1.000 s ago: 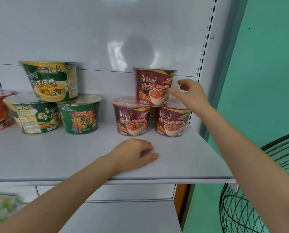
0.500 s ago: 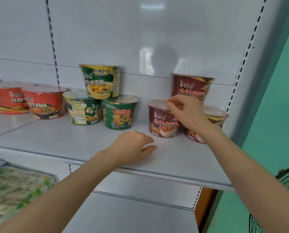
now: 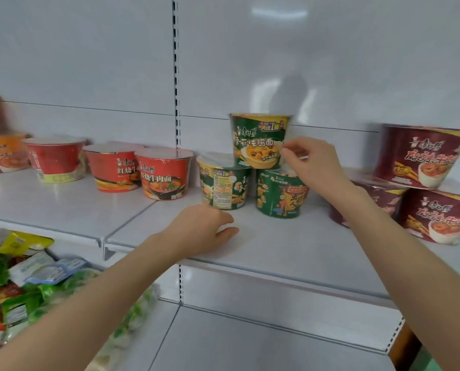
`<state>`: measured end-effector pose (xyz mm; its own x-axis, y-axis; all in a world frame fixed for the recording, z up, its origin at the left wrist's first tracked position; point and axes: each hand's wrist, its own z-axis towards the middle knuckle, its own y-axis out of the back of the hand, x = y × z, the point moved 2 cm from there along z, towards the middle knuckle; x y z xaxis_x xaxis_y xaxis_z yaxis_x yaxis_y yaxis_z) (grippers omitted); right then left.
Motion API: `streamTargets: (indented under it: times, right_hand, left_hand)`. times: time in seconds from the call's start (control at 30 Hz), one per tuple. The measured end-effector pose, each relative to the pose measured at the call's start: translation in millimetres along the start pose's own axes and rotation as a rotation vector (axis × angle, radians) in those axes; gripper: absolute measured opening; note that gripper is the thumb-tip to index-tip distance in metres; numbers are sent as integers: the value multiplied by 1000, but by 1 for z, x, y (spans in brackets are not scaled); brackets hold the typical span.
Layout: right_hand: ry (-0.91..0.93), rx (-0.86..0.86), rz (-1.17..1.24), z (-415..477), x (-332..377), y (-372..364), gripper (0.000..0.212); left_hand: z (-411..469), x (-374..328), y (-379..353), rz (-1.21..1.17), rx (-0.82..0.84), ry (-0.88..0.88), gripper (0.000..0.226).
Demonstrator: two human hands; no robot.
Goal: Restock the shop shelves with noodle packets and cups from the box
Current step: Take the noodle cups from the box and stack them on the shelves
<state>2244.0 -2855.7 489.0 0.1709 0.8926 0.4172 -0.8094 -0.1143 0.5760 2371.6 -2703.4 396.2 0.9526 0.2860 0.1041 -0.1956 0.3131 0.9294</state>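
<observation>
While the left hand [image 3: 204,228] rests on the shelf [image 3: 277,253], loosely curled and holding nothing, the right hand [image 3: 313,164] pinches the right side of the top green cup [image 3: 255,140]. That cup stands upright on two green cups [image 3: 224,187], label facing out. Dark red cups [image 3: 421,159] are cut off at the right.

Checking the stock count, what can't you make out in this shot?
Head view:
- Lower-left dark red cup: label hidden by the right forearm.
- Orange cups: blurred, cut by the left edge.
- Right hand: grip on top green cup unclear.
- Box: out of frame.
</observation>
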Motion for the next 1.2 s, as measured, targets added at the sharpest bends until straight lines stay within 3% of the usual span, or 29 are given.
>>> streamTargets:
  times: [0.13,0.23,0.4,0.57,0.73,0.97,1.07,1.2]
  right_hand:
    - [-64,-150,21,8,19,-10,22]
    - [-110,-201,-17,14,26,-11,37]
    - [-195,-103,-46,34,30,-16,74]
    - [-258,1,-34,56,20,-31,93]
    - [-208,-147,-14,59,12,-29,67]
    - [-196,-269,127,63,0,-9,54]
    - [-170,-276,135,66,0,-5,52]
    - [-160,-269,145,70,-1,-10,54]
  left_hand:
    - [-2,42,5,-32,-71,-59,40]
    - [6,62,9,-63,-170,-89,51]
    - [30,62,18,-120,-368,-31,36]
    - [64,48,22,-80,-379,12,52]
    - [91,39,11,12,-290,16,44]
    - [74,69,20,-299,-269,16,24]
    - [71,73,25,-355,-207,39,29]
    - [80,58,25,-227,-221,-19,50]
